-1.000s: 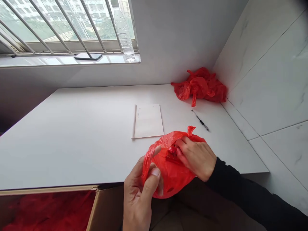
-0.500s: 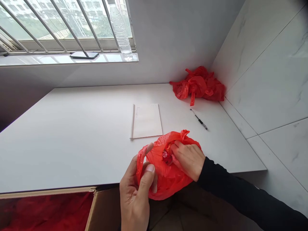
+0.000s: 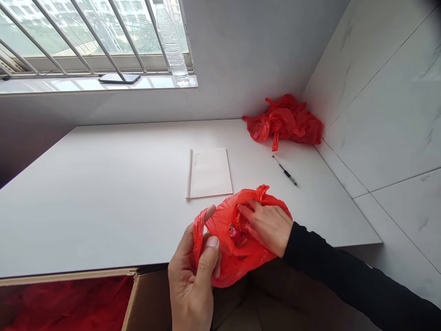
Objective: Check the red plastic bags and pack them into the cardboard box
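Note:
A thin red plastic bag (image 3: 234, 271) hangs with its mouth spread at the table's front edge. My left hand (image 3: 195, 271) is closed on one handle of the bag, which loops over the index finger and runs past the thumb. Inside the bag's mouth is my right hand (image 3: 268, 225), its visible fingers stretched and apart over small shiny red packets (image 3: 237, 234) with light and gold print. The thumb and the lower fingers are partly hidden, and I cannot tell what the packets contain.
On the white table (image 3: 120, 193) lie a pale notebook (image 3: 211, 174), a black pen (image 3: 285, 171) and crumpled red bags (image 3: 284, 120) in the corner. An open cardboard box (image 3: 132, 294) with red contents stands below. The sill holds a phone (image 3: 119, 78) and a clear bottle (image 3: 174, 50).
My right hand's fingers have loosened and spread. The red packets sit slightly lower and further left in the bag. My left hand has shifted a little left with the handle.

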The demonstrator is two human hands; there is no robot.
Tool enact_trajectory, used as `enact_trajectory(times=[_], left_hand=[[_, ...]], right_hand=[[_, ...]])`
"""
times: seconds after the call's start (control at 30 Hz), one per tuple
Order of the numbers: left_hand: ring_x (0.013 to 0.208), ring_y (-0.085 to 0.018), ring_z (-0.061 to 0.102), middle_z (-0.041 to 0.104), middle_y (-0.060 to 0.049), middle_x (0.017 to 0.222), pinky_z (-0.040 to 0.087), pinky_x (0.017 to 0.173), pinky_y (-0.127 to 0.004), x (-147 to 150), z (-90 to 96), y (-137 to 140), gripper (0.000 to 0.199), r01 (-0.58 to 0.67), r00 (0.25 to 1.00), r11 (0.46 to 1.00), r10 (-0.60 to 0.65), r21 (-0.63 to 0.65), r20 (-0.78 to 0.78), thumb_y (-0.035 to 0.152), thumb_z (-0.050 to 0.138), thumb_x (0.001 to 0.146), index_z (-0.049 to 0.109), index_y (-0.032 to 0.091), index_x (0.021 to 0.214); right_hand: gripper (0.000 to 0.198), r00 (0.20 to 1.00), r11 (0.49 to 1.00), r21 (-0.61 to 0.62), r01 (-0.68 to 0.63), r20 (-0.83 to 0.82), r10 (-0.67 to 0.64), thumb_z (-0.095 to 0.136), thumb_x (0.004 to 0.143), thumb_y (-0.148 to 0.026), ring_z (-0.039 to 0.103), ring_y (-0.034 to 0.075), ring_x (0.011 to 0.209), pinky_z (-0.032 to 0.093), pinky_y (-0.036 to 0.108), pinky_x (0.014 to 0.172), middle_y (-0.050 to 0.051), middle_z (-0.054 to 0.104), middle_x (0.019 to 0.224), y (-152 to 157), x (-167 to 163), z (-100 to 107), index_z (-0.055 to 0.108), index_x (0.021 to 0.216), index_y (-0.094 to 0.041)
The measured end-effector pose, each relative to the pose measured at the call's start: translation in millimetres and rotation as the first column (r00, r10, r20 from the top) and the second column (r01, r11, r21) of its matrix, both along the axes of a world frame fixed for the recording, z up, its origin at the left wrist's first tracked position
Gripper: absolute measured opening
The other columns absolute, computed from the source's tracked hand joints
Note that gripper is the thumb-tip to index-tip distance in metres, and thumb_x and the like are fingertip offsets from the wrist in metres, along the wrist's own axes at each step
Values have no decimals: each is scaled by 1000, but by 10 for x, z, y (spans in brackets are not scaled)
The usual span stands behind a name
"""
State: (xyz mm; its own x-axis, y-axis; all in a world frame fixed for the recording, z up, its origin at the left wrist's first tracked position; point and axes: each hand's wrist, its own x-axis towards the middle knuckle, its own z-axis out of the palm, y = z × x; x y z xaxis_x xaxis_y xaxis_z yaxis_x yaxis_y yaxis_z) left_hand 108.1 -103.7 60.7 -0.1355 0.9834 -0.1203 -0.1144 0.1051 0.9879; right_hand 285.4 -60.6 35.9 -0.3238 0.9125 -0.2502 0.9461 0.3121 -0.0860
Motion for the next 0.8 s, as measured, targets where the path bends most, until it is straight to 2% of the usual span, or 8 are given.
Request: enact_trajectory(times=[0.1,0.33,0.47,0.53,0.6,0.67,0.73,0.8], left_hand=[[54,-10,33,40,4,55,42,52,-18,28,21,0,43,17,1000,1000,-17,4,-3,40,72,86,71,24,126],[54,-10,36,46,3,59,44,54,-19,38,-2,-1,44,6,1000,1000,-6,10,-13,39,72,86,70,24,127],[55,-9,37,50,3,61,44,54,-17,24,-15,5,45,5,1000,1000,-5,8,-8,39,72,86,69,25,128],[54,-8,37,51,3,62,43,53,-17,24,-22,8,44,2,1000,1000,-2,0,1,39,72,86,70,26,127],[54,-8,36,59,1,70,42,51,-16,33,-24,7,42,-1,1000,1000,1,-6,10,39,73,86,70,27,126],[55,-7,37,68,-1,86,41,50,-16,52,-16,7,39,-15,1000,1000,16,-8,15,39,74,85,72,30,122],[55,-7,37,71,-2,101,40,49,-16,74,4,8,35,-30,999,999,31,-11,14,39,75,84,74,31,118],[55,-6,38,71,-2,102,40,48,-16,85,27,10,34,-30,999,999,30,-14,12,39,75,84,74,31,118]], right_hand=[[44,1000,1000,-13,-11,17,12,61,93,-26,69,25,77,39,34,54,13,63,120,49,-17,-13,53,134,-12],[39,1000,999,-47,19,-18,-19,70,86,-29,69,26,83,43,32,59,14,63,113,155,-15,-15,56,118,-12],[51,994,997,-53,48,-98,-53,77,80,-29,68,23,82,43,31,60,9,63,116,134,44,43,54,123,-18],[45,983,994,-34,100,-151,-104,75,84,-35,68,23,83,44,31,63,6,64,110,108,69,83,55,121,-19],[35,964,983,-8,182,-196,-180,67,91,-44,68,24,86,46,32,66,6,66,103,98,74,114,57,113,-19],[35,943,969,5,247,-233,-239,60,95,-52,68,25,88,47,33,68,7,66,99,114,55,125,59,106,-18],[37,932,969,-9,246,-271,-239,60,94,-55,68,23,84,48,31,67,6,67,93,148,23,113,60,98,-18],[36,931,980,-30,199,-307,-198,62,93,-56,67,18,79,48,26,65,2,66,89,176,-2,91,60,93,-19]])
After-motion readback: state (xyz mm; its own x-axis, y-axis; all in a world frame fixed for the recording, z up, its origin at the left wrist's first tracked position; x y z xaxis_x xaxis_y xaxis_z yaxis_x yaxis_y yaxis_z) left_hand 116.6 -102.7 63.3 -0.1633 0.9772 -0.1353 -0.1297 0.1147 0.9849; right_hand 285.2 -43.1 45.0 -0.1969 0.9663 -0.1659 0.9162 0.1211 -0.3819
